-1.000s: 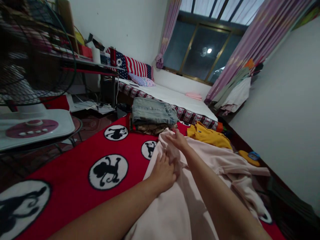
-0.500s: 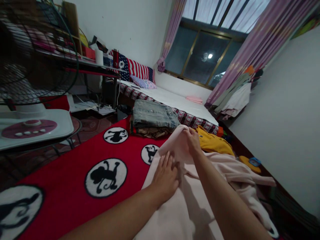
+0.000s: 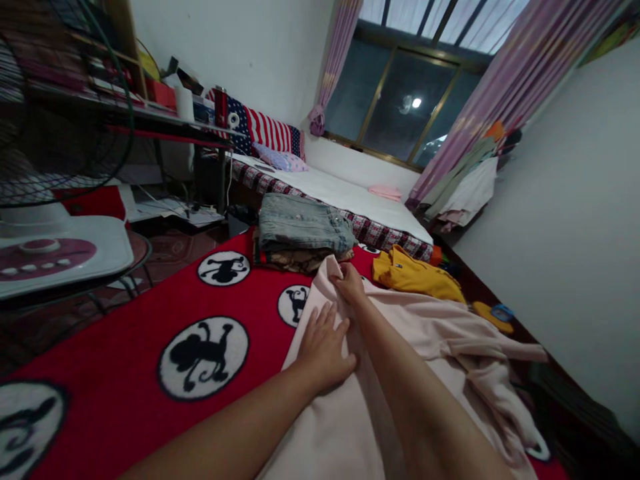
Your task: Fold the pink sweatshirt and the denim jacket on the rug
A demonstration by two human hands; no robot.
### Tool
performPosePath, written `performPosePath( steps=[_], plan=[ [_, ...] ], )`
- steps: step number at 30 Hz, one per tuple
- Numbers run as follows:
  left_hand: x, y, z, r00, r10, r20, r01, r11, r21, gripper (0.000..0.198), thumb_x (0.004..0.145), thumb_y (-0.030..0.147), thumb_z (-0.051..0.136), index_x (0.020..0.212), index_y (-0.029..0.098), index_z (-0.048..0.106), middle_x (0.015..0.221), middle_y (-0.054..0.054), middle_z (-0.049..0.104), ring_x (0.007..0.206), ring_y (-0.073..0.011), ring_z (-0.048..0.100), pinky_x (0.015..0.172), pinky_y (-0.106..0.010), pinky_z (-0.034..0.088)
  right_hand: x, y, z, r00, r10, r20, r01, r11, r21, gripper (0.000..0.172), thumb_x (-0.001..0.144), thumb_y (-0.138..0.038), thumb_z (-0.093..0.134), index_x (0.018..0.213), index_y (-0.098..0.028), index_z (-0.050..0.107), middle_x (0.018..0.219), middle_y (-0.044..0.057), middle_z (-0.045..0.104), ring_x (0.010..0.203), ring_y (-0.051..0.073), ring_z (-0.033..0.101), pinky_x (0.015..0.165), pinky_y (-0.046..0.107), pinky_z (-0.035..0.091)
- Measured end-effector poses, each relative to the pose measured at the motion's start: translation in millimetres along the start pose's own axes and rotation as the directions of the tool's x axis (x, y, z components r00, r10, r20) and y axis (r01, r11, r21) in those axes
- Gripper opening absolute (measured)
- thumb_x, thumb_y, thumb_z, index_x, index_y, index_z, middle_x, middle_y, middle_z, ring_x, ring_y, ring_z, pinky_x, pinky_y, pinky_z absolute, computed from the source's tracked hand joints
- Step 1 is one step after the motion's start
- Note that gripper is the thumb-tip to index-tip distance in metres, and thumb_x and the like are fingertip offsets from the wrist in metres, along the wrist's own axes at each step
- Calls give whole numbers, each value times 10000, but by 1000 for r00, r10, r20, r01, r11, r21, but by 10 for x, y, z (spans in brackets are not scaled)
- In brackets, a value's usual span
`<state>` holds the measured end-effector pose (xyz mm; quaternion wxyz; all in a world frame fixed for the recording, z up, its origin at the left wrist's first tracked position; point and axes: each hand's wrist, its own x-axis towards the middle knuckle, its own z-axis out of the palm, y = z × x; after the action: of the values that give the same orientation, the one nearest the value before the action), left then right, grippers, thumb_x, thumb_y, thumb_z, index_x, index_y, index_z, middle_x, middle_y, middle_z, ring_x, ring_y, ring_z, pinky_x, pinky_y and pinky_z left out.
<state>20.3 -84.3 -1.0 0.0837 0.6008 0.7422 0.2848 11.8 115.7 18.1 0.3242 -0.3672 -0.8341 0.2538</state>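
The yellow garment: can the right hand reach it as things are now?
Probably yes. The right hand, pinching the pink cloth, is close to the yellow garment, which lies uncovered with nothing between them; it would first have to let go.

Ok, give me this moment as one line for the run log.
left hand: flat on pink garment | right hand: pinching its far edge | folded jeans: beyond | yellow garment: right | red blanket: underneath
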Motion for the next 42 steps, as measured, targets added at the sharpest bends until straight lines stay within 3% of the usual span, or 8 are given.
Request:
performPosePath(
  steps=[6,10,14,19,24,31,37,42],
  plan=[
    [112,-85,-128,995,50,83,-54,998,45,745,773,562,596,1396,168,485,1573,-160,249,1466,-288,179,1196,-433,124,-516,-157,-392,960,-270,-73,252,948,-192,445,722,-144,582,1165,-132,556,1202,166,566,1145,269,516,992,409,410],
    [279,-314,-211,962,205,183,-207,978,-7,715,777,529,645,1402,219,487,1578,-132,249,1452,-312,212,1174,-434,174,-1212,-356,-789,921,-377,96,380,925,-21,264,751,-128,579,1006,-178,627,1021,83,633,944,209,598,881,363,473],
    [363,-507,-298,912,328,248,-298,943,-151,650,770,447,695,1366,239,536,1575,-111,264,1441,-313,236,1159,-418,202,-2023,-669,-998,882,-342,324,308,939,153,179,802,-117,566,941,-192,651,882,31,645,734,134,595,680,254,478],
    [376,-603,-390,877,407,254,-319,890,-325,540,741,306,721,1260,189,633,1561,-126,297,1420,-299,299,1152,-384,225,-2636,-1114,-966,722,-401,564,329,916,229,274,835,-76,522,1037,-204,657,955,39,629,749,102,586,668,207,456],
    [359,-687,-480,869,419,263,-253,833,-491,473,727,325,717,1163,145,691,1496,-130,417,1359,-301,405,1133,-372,272,-2798,-1374,-867,606,-441,662,504,857,110,394,849,-154,559,1215,-295,602,1119,37,598,705,87,573,623,208,424],
    [379,-755,-455,896,366,253,-126,754,-645,573,738,386,722,1231,107,633,1293,-139,623,1194,-265,573,1031,-358,404,-2852,-1445,-740,542,-498,677,647,761,42,136,898,-227,510,893,-194,641,851,19,604,652,110,516,536,226,319],
    [406,-743,-527,924,290,251,-28,703,-711,649,694,471,755,1217,106,640,1289,-136,626,1198,-268,571,1046,-374,406,-2843,-1516,-699,656,-535,532,485,839,246,144,865,-137,496,935,-166,618,972,48,628,799,114,570,691,203,425],
    [401,-713,-528,950,187,251,40,724,-689,549,686,427,751,1135,118,689,1197,-105,685,1128,-263,618,1022,-379,440,-2821,-1501,-768,522,-461,718,385,878,284,210,826,-176,577,1025,-209,634,999,12,657,822,107,608,713,175,430]
  ],
)
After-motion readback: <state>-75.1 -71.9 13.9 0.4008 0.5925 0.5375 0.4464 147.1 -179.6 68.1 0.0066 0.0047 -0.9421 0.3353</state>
